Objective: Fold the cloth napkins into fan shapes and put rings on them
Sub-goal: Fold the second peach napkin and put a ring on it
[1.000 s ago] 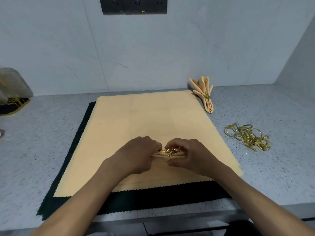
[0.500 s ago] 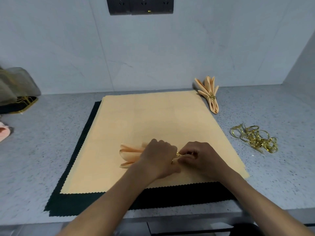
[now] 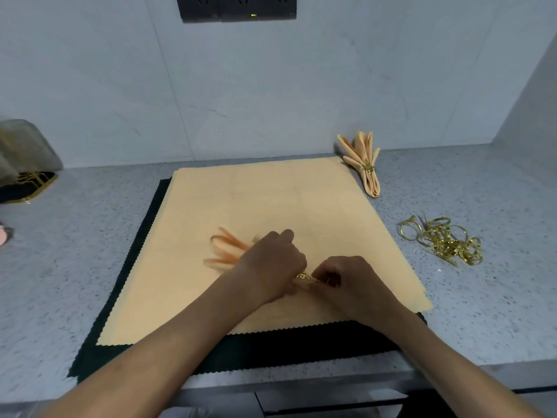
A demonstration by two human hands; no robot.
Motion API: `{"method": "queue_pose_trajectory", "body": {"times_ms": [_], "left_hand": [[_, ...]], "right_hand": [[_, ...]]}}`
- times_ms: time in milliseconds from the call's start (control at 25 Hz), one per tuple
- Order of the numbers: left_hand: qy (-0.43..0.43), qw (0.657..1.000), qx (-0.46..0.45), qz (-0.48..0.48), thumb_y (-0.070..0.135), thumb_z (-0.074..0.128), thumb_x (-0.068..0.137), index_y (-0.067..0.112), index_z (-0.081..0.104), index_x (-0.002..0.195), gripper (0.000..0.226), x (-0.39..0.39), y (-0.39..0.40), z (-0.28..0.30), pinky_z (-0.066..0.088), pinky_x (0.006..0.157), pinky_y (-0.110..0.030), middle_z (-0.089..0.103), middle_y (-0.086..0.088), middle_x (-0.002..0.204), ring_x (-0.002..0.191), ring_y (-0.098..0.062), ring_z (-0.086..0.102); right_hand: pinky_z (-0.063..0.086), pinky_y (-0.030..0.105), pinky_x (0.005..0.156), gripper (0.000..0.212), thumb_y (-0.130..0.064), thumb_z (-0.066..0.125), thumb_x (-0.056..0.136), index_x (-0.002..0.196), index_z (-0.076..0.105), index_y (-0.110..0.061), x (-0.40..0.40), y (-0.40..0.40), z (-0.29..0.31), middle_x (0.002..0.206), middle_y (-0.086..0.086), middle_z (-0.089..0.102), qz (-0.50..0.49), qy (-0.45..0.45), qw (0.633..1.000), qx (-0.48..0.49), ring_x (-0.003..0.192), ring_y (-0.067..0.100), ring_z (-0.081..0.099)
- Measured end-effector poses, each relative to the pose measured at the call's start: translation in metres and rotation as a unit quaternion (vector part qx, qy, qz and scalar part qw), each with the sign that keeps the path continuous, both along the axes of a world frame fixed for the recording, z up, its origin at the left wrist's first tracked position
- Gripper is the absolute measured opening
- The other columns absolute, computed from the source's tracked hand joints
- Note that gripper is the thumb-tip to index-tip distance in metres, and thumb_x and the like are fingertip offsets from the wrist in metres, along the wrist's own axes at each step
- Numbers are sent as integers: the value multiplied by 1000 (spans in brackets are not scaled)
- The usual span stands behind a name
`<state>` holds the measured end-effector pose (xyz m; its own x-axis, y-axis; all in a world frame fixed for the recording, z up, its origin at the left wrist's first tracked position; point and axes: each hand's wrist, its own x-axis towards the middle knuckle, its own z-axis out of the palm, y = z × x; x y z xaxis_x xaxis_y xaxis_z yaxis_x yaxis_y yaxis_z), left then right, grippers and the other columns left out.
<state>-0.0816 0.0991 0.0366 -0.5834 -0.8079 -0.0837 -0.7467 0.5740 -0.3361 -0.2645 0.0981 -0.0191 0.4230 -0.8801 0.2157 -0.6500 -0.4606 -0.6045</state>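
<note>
Near the flat napkin's [image 3: 271,206] front edge, left hand [image 3: 271,263] and right hand [image 3: 349,282] gripping a ringed napkin [image 3: 224,251].

Arms: we see two, both bare from the lower edge of the view up to the wrists; no sleeve or cuff reaches into view.
Left hand [image 3: 271,263]: we see it bare, with no glove; its back faces us, knuckles rounded, and no band shows on the visible fingers.
Right hand [image 3: 351,282]: we see it bare as well, ungloved; no band shows on its fingers.
Wrists: we make out no watch, strap or bracelet on either.
Nails: we cannot tell their look; too small and partly blurred.
Rest of body: we see only the arms.
</note>
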Motion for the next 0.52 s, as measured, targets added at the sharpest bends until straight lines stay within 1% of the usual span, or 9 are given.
{"method": "queue_pose_trajectory", "body": {"times_ms": [120,200,280,320,360,400,440,480,520], "left_hand": [[-68,996,-46,-34,27,57,92,23,66,100,13,-1,-3,1,32,96,-37,68,3,97,114,-23,43],[-80,994,-50,-49,25,58,90,25,65,101,13,0,-5,4,27,106,-42,67,7,98,117,-23,44],[-55,994,-51,-82,30,65,85,27,64,113,29,8,-7,2,16,115,-52,67,6,111,122,-25,45],[-15,993,-70,-89,35,71,78,26,62,121,44,15,-5,0,16,115,-58,65,3,120,125,-28,46],[55,991,-99,-70,40,76,71,24,61,126,59,23,0,-5,22,114,-61,62,-1,128,127,-29,47],[147,980,-128,-28,43,77,69,23,60,129,66,31,11,-12,30,111,-61,59,-4,132,127,-29,48],[258,955,-146,30,41,74,72,22,60,128,61,37,25,-20,38,106,-55,58,-3,131,123,-27,49],[370,911,-149,102,33,71,78,20,61,123,48,40,42,-27,44,98,-45,60,0,123,115,-22,52],[462,858,-126,183,26,68,83,21,62,115,34,41,56,-34,47,87,-36,62,5,110,103,-14,54]], "right_hand": [[45,13,63,21,-48,68,87,77,69,-29,4,19,4,72,-15,65,-39,-8,999,23,74,0,60],[45,14,60,19,-40,72,86,71,66,-29,8,28,8,68,-12,65,-69,-25,997,35,69,2,60],[46,16,56,21,-30,76,84,66,65,-27,13,36,11,62,-9,65,-90,-46,993,54,62,5,61],[46,17,53,23,-28,76,83,63,65,-25,15,41,12,58,-8,64,-99,-57,992,59,57,7,61],[46,18,51,24,-28,76,81,61,64,-23,17,47,12,56,-7,64,-110,-64,990,59,54,9,60],[46,19,51,26,-29,76,80,59,63,-23,20,54,12,55,-8,63,-122,-68,989,57,53,9,59],[45,18,51,26,-31,76,80,59,62,-24,23,61,11,55,-10,63,-132,-69,987,53,53,8,59],[45,17,51,26,-33,75,81,60,61,-25,26,69,10,57,-11,62,-136,-74,987,49,56,7,60],[46,18,54,26,-36,74,82,62,61,-26,31,75,9,58,-12,63,-132,-78,987,47,59,6,60]]}}
